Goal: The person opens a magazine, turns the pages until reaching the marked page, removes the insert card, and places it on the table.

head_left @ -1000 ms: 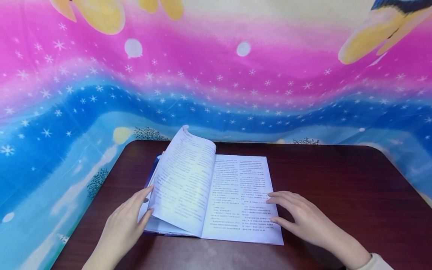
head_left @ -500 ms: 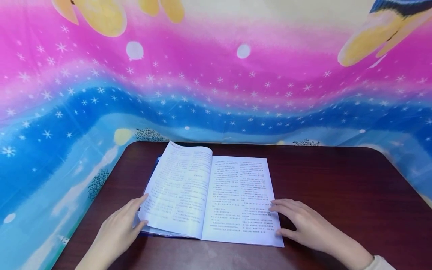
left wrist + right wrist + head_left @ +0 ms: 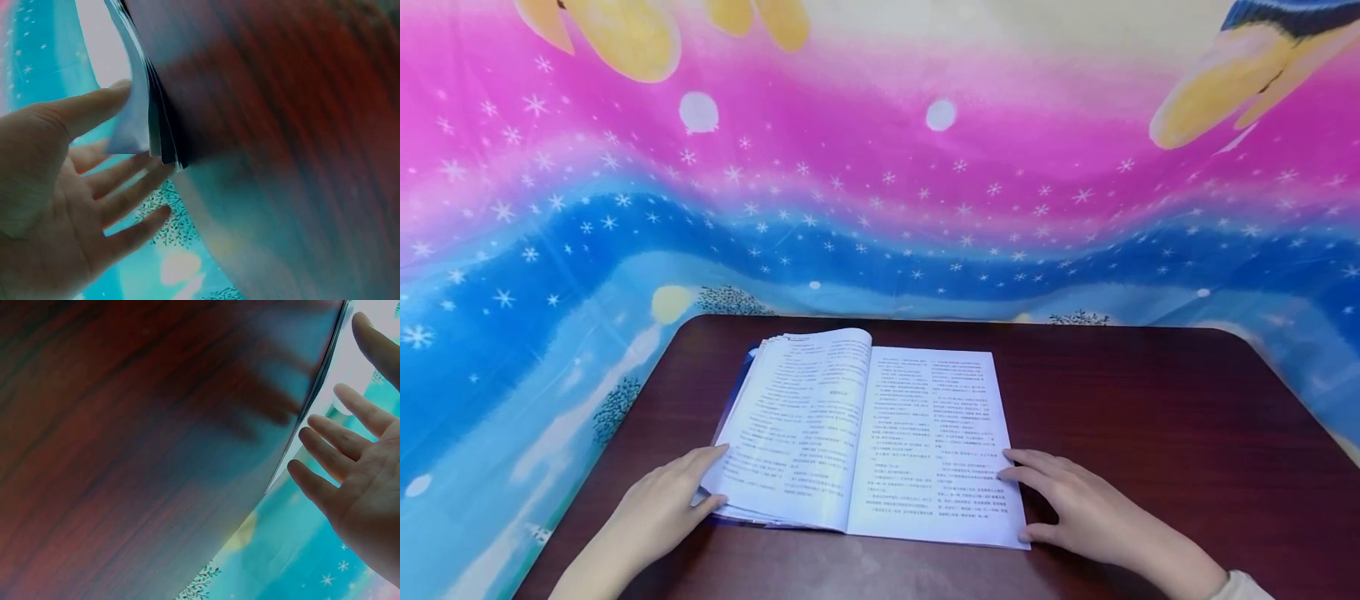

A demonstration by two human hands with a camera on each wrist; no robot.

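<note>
Left page [image 3: 790, 425] has been laid flatter. On the table [image 3: 1150, 400], the open book [image 3: 936, 442] is touched at its sides by left hand [image 3: 662, 498] and right hand [image 3: 1071, 502], fingers loosely spread, nothing gripped, maybe to keep it flat.

At the lower right of the head view, a pale, off-white sleeve [image 3: 1242, 588] covers the right arm, its soft, plain cuff cut off by the bottom edge. The right hand [image 3: 1071, 496] is bare, with slim fingers that taper to rounded tips. At the lower left, the left hand [image 3: 658, 496] is bare too, as is its wrist. In the wrist views, each hand shows 4 fingers, 1 thumb and fine creases across the palm.
</note>
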